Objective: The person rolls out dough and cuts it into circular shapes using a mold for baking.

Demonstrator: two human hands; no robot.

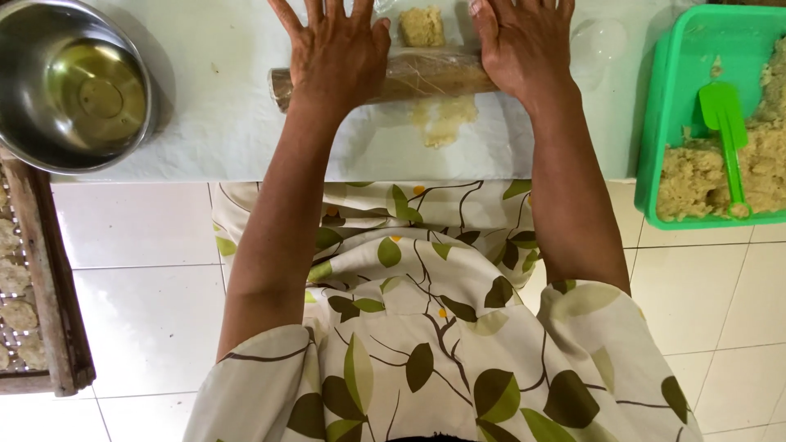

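2 hands: both flat on 1 rolling pin, fingers spread, nothing gripped
table: white-covered top fills the upper frame; its edge runs just above the white tiled floor
clothing: leaf-print garment on the person, lower centre, below both forearms
tub: green plastic tub at the right table edge, holds crumbly pale dough along its bottom and right side
bowl: steel bowl at top left, with a smaller steel dish inside it
tray: wooden-framed mesh tray at the far left, below table level, pale flattened pieces lying on it
rolling pin: brown cylinder lying crosswise near the table's far side, looks wrapped in clear film
left hand: palm down on the pin's left part, pin end showing just past the wrist
right hand: palm down on the pin's right part, well apart from the left hand
flattened dough: pale thin patch under clear film, just on the near side of the pin, between the 2 hands
dough lump: thicker block just past the pin, between the hands
scoop: green plastic spatula in the tub, blade up, handle tip in the dough
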